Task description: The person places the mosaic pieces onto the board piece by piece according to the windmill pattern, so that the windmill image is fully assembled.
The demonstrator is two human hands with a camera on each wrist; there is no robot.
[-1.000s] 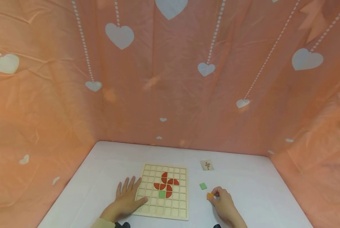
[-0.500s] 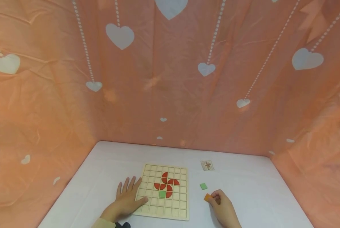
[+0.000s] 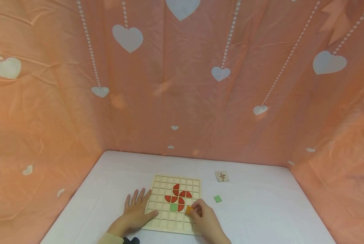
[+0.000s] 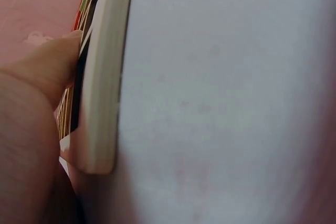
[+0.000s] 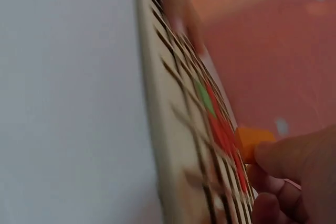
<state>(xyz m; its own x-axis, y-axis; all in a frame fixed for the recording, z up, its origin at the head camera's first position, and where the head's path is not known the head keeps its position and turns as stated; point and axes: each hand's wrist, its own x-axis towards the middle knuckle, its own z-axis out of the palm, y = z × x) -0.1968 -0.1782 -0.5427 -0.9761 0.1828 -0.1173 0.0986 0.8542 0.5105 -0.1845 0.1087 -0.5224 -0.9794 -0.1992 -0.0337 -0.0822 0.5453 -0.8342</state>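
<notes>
A square wooden grid board (image 3: pixel 162 223) lies on the table, with several red rounded tiles (image 3: pixel 186 194) in a pinwheel and one green square tile (image 3: pixel 173 207) beside the lowest red one. My left hand (image 3: pixel 135 211) rests flat on the board's left edge, fingers spread and thumb over the lower left cells; in the left wrist view the thumb (image 4: pixel 58 61) lies on the board's top. Between thumb and fingers my right hand (image 3: pixel 207 218) pinches an orange tile (image 3: pixel 189 210), held over the board's right part. The right wrist view shows the orange tile (image 5: pixel 251 141) close to the red tiles.
A loose green tile (image 3: pixel 217 199) lies on the white table (image 3: pixel 255 203), right of the board. Behind it is a small card (image 3: pixel 222 176) printed with a grid and pinwheel pattern. A pink-orange curtain (image 3: pixel 182 112) with hearts encloses the table's back and sides.
My right hand has carried the orange tile leftward from the table beside the loose green tile to over the board's right side. The left hand has stayed in place.
</notes>
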